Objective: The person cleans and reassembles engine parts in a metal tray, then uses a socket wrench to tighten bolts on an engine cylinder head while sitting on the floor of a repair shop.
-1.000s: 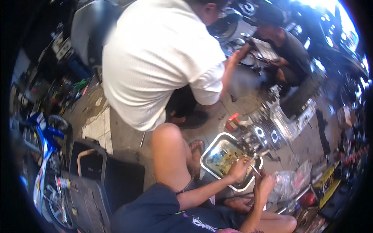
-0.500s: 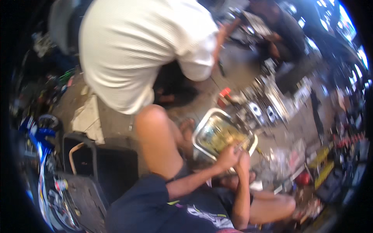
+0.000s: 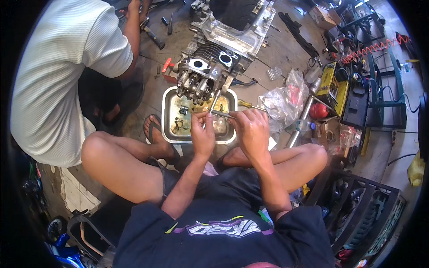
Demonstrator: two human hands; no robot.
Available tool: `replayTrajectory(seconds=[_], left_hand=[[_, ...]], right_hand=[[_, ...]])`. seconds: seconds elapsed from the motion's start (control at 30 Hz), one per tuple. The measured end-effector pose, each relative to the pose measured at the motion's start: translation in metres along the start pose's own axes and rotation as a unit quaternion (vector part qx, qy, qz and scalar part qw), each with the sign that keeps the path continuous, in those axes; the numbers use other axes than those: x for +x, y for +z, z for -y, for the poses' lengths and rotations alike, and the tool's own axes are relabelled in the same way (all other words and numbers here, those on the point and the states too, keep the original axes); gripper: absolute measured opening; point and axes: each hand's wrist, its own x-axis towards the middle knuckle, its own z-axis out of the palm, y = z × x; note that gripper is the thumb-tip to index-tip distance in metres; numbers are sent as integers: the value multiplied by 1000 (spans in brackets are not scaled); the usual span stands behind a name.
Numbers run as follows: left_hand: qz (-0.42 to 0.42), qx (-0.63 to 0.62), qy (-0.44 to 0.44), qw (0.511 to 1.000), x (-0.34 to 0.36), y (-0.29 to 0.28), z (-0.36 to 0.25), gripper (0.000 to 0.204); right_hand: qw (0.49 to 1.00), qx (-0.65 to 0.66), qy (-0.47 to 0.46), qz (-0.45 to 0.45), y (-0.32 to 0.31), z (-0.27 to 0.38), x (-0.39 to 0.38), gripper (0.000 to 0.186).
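Both hands met over the metal tray (image 3: 169,117), prob. so loose bits dropped in w/ the other small parts: left hand (image 3: 203,132) fingers pinched together on a small part, right hand (image 3: 253,129) clamped on a thin metal tool (image 3: 222,114) pointing at it. Engine head (image 3: 206,73) sat at the tray's far rim, close to reach. The part itself was too small & finger-covered to ID; the co-worker's hand (image 3: 134,6) was cut off at the top edge.

I am sitting on the floor with my knees spread, holding both hands over a square metal tray (image 3: 169,117). My left hand (image 3: 203,132) is pinching a small metal part, too small to tell apart, while my right hand (image 3: 253,129) is gripping a thin metal tool (image 3: 222,114) pointing toward it. An engine block (image 3: 210,73) is resting at the tray's far edge. A person in a white shirt (image 3: 58,76) is crouching at my left.
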Motion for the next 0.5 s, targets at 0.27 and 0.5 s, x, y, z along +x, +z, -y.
replayTrajectory(seconds=[0.27,0.5], left_hand=[[1,-103,-96,990,8,-1,-2,17],[-15,177,127,976,9,2,-2,22]], right_hand=[[1000,-6,-14,11,0,10,23,11],[995,-31,71,57,39,-14,-1,16]])
